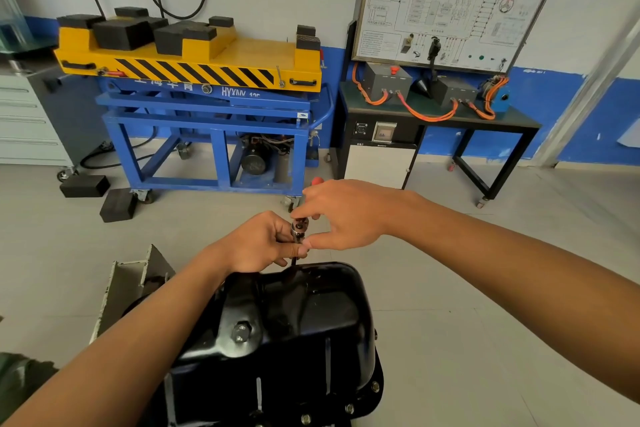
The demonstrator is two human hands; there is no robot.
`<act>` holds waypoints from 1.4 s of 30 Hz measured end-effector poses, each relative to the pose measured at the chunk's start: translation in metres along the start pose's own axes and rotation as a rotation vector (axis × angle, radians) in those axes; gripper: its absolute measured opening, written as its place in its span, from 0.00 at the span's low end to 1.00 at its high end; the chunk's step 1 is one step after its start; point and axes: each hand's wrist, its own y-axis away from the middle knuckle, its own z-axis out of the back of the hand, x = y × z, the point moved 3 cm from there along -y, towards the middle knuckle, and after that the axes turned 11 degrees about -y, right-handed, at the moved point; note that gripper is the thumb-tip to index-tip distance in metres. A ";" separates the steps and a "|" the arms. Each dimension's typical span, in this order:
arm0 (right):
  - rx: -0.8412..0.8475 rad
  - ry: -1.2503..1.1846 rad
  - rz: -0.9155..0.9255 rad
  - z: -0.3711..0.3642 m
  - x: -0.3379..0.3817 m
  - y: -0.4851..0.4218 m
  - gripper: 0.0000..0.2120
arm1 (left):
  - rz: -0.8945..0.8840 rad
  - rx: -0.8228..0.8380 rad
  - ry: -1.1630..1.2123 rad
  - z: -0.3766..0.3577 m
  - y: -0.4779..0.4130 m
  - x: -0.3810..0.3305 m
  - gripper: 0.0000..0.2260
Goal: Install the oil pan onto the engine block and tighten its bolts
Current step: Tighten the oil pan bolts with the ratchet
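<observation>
Bolt-tightening step: oil pan (311,322) sat upside-down on the block, ratchet (299,228) at its far edge.

The pan was low centre in view, with the block hidden beneath it. Its drain plug (241,331) faced up and three flange bolts (375,386) were already in along the near right rim. The ratchet's shaft dropped behind the far rim, so the bolt it was on couldn't be seen. The left hand (263,243) had its fingers clenched round the shaft just under the ratchet head to steady it. The right hand (346,215) grasped the handle, whose red tip (317,181) poked out behind the knuckles. My read is that the next move needed a short swing with the shaft kept square to the bolt, then on to the next hole. A blue lift cart (207,107) stood well behind on the floor.
</observation>
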 end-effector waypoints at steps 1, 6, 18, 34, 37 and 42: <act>0.000 0.000 0.011 -0.001 -0.001 0.001 0.18 | -0.006 0.005 -0.006 0.000 0.000 0.000 0.06; -0.025 -0.050 0.025 -0.003 -0.003 0.003 0.15 | -0.016 0.021 -0.012 0.000 0.000 -0.001 0.03; -0.053 0.116 -0.030 -0.004 -0.005 -0.006 0.17 | 0.015 -0.065 -0.036 -0.001 0.001 -0.003 0.03; -0.175 -0.130 -0.293 -0.019 0.015 -0.009 0.23 | -0.016 -0.097 -0.052 0.002 0.005 -0.007 0.11; -0.179 -0.270 -0.372 -0.021 0.013 -0.012 0.24 | -0.002 -0.117 -0.037 0.003 0.006 -0.007 0.08; -0.181 -0.234 -0.397 -0.020 0.019 -0.014 0.22 | -0.006 -0.113 -0.051 0.003 0.008 -0.009 0.10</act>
